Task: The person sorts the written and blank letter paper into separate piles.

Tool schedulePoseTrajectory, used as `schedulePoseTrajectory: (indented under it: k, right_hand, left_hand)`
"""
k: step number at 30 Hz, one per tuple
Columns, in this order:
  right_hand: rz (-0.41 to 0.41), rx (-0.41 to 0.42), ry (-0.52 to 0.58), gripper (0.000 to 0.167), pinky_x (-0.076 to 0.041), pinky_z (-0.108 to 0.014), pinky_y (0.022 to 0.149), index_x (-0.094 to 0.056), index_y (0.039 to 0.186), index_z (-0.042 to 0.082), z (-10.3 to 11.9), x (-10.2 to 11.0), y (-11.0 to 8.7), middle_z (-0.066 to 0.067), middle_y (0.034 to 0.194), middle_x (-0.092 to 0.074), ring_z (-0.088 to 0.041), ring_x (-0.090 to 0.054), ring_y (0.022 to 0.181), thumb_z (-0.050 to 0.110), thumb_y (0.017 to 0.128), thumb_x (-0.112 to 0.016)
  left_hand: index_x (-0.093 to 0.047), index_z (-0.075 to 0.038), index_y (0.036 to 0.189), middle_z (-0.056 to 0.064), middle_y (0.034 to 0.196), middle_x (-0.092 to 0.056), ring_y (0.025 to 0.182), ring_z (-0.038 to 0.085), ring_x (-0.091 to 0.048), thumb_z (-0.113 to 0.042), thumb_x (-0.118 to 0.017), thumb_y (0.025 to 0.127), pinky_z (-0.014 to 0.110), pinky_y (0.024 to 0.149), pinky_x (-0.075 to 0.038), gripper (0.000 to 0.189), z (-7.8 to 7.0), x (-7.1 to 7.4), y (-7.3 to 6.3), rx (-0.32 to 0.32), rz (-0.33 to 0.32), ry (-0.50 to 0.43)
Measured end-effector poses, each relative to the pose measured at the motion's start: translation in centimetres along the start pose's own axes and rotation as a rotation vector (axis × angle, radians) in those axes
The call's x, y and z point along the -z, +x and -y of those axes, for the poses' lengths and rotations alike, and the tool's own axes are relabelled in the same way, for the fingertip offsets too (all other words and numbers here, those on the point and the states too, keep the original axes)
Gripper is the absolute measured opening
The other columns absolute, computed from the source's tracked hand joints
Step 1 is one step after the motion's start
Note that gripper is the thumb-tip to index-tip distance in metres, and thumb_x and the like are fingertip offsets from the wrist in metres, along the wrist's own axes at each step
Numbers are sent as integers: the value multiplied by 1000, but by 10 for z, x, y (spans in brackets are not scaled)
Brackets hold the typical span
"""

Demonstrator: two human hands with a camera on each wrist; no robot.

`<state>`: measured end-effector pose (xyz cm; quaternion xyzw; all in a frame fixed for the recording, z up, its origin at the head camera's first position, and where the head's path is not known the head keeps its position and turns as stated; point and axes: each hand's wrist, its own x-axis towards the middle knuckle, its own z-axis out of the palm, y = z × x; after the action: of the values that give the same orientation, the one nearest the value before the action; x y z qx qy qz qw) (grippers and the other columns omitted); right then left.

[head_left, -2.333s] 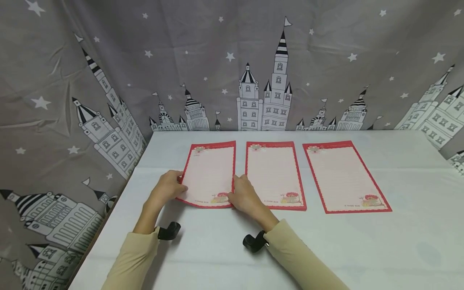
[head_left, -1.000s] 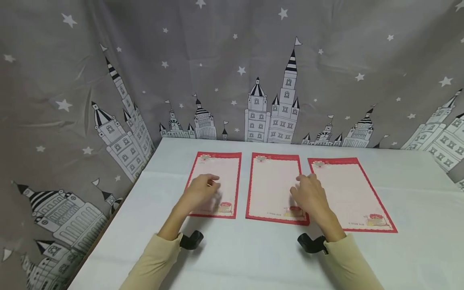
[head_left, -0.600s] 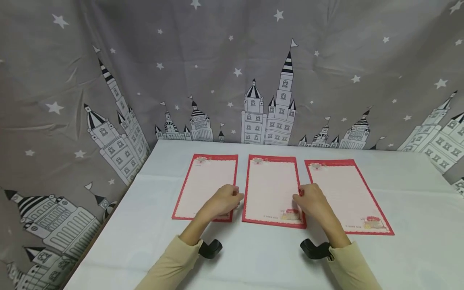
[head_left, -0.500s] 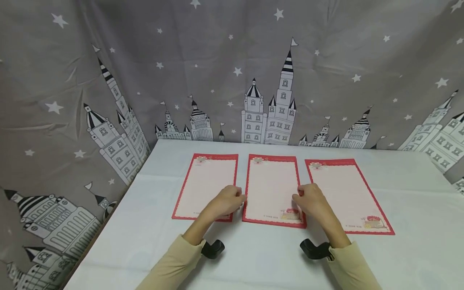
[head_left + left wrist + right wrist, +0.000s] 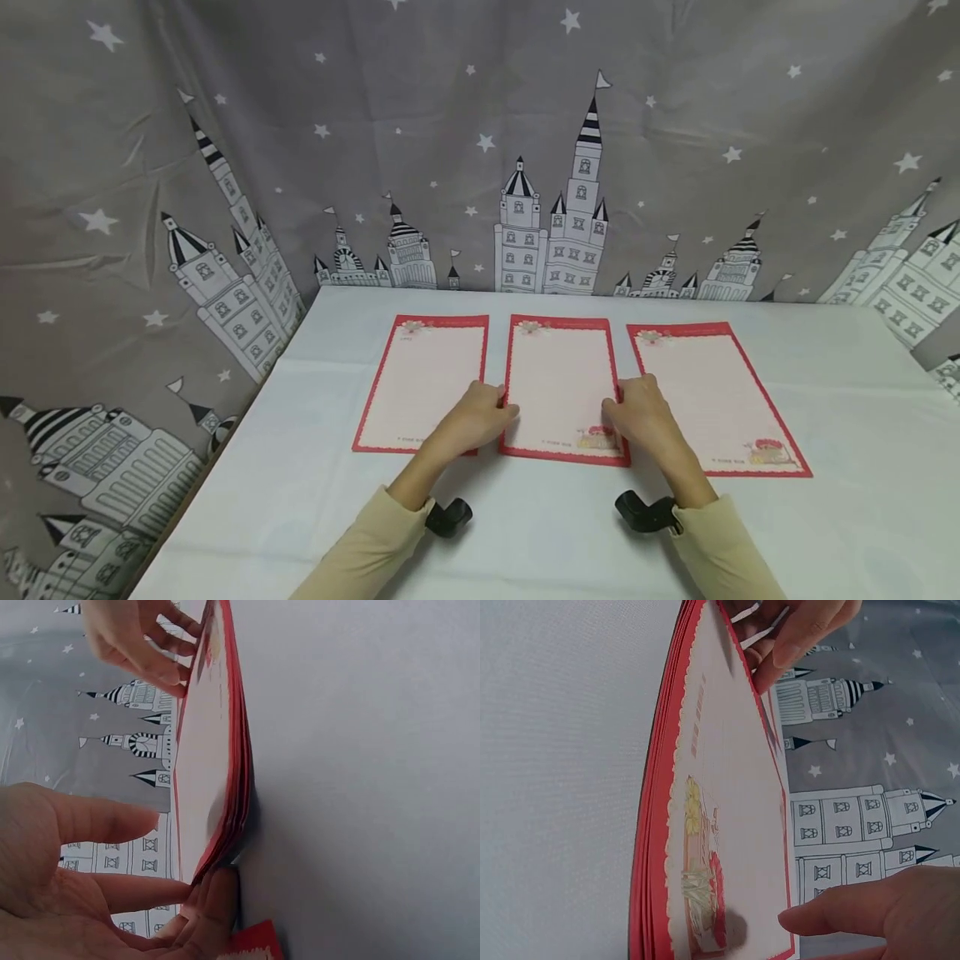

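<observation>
In the head view, a stack of red-bordered letter paper [image 5: 562,387] lies between my two hands. My left hand [image 5: 474,414] holds its left edge, thumb on the upper side. In the left wrist view, the fingers [image 5: 214,904] curl beneath the edge and the layered sheets [image 5: 236,757] bow upward there, over a shadow. My right hand [image 5: 643,414] grips the stack's right edge. The right wrist view shows that thumb [image 5: 810,915] over the printed cake-like picture's side, the other fingers mostly hidden.
Matching letter paper [image 5: 427,371] lies to the left, partly under my left hand, with another piece [image 5: 708,387] to the right, partly behind my right hand. A white cloth covers the table [image 5: 532,542]. Behind hangs a grey curtain [image 5: 420,100] printed with castles and stars.
Both hands have left the left-hand paper and moved right to the middle stack. During the last half second, my left hand has closed in on its left edge while the right stays at the right edge.
</observation>
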<state>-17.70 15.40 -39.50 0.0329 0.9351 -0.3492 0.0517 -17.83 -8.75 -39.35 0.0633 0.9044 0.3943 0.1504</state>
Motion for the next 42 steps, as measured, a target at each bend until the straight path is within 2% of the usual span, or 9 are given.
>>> schedulePoseTrajectory:
  k: [7, 9, 13, 16, 20, 24, 29, 35, 42]
  right_hand:
    - [-42, 39, -56, 43, -48, -32, 52, -61, 122, -23, 4, -5, -1, -39, 118, -48, -45, -56, 99, 6, 91, -63]
    - [-52, 43, -71, 48, -53, -40, 62, -59, 128, -23, 6, -6, -3, -39, 121, -47, -46, -51, 107, 7, 91, -64]
    - [-83, 61, -47, 53, -52, -51, 83, -54, 136, -22, 8, -7, -5, -38, 126, -47, -47, -47, 115, 5, 92, -64]
    - [-118, 84, 2, 51, -53, -48, 83, -53, 138, -21, 9, -8, -5, -37, 125, -53, -43, -52, 109, 2, 93, -65]
    - [-142, 104, 70, 50, -53, -34, 63, -52, 141, -18, 9, -7, -4, -35, 119, -64, -31, -60, 80, -2, 94, -64]
    - [-143, 105, 116, 50, -44, -27, 53, -51, 144, -13, 9, -4, -2, -32, 112, -66, -21, -53, 61, -4, 96, -60]
    - [-165, 98, 148, 49, -44, -28, 53, -53, 143, -12, 6, 4, -1, -30, 110, -65, -23, -55, 70, -4, 95, -57]
    - [-142, 72, 123, 52, -46, -29, 56, -50, 147, -11, -3, 23, -2, -33, 120, -62, -28, -58, 79, -1, 96, -55]
    - [-100, 49, 24, 56, -49, -32, 62, -45, 151, -10, -29, 63, -5, -37, 129, -57, -41, -60, 96, 5, 99, -56]
  left_hand:
    - [-49, 15, 146, 28, 129, -49, 101, 31, -54, -18, -63, 100, 36, 70, -53, 58, -5, -4, -4, -4, -29, 100]
    - [-43, 16, 150, 29, 134, -48, 111, 33, -52, -18, -62, 100, 41, 80, -54, 63, -5, -5, -5, -17, -44, 140]
    - [-49, 19, 144, 29, 130, -50, 116, 35, -46, -13, -62, 99, 47, 94, -48, 57, -5, -7, -5, -80, -104, 193]
    - [-57, 19, 136, 29, 123, -53, 114, 37, -46, -7, -63, 97, 48, 96, -45, 47, -5, -8, -4, -148, -169, 224]
    - [-60, 18, 133, 29, 118, -59, 109, 36, -51, 0, -67, 94, 44, 92, -47, 44, -5, -8, -3, -226, -226, 230]
    - [-52, 14, 144, 20, 94, -64, 78, 22, -53, 3, -64, 94, 32, 65, -46, 52, -6, -6, -3, -228, -189, 137]
    - [-41, 12, 153, 5, 66, -54, 52, 11, -37, 4, -60, 96, 22, 47, -34, 61, -5, -5, -4, -205, -126, -20]
    - [-38, 10, 155, 3, 75, -52, 61, 10, -43, 4, -66, 95, 21, 51, -36, 67, -14, -12, -4, -187, -71, -112]
    - [-26, 11, 159, 0, 75, -50, 63, 9, -42, 5, -69, 95, 20, 54, -37, 77, -37, -43, -2, -217, 3, -177]
